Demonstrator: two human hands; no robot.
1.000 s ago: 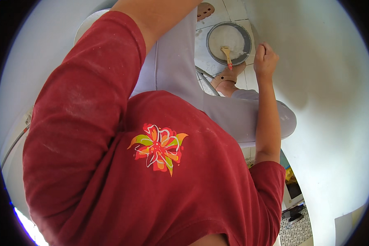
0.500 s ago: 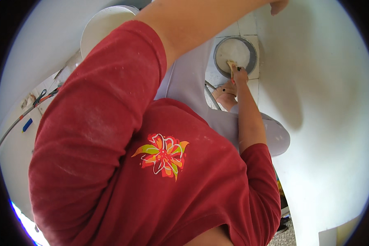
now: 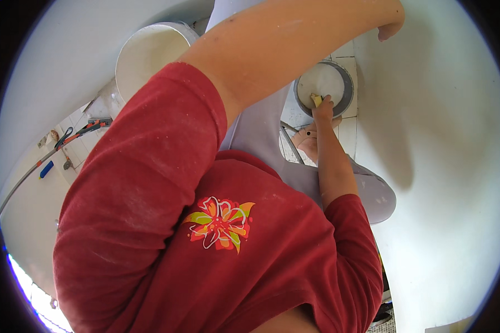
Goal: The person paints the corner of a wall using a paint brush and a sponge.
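My right hand (image 3: pixel 323 110) is closed around a paintbrush (image 3: pixel 316 100), with its pale yellow bristle end over the near side of a round grey bucket (image 3: pixel 348 91). White paint-like stuff (image 3: pixel 323 79) lies inside that bucket. My left arm stretches across the upper part of the view. At its end, my left hand (image 3: pixel 393 26) is bent downward beside the pale wall (image 3: pixel 444 139); most of its fingers are hidden, and whether it touches the wall is unclear.
A large white bucket (image 3: pixel 150 53) stands at the upper left. On the left are a long pole tool with orange parts (image 3: pixel 83 130) and a blue-handled item (image 3: pixel 46 169) on the tiled floor. My bare foot (image 3: pixel 308 141) is close to the grey bucket, near a metal bar (image 3: pixel 290 141).
The view has shifted, so most things sit slightly lower. My left arm shows more of its length. My right hand with the paintbrush stays at the bucket, its brush handle now hidden.
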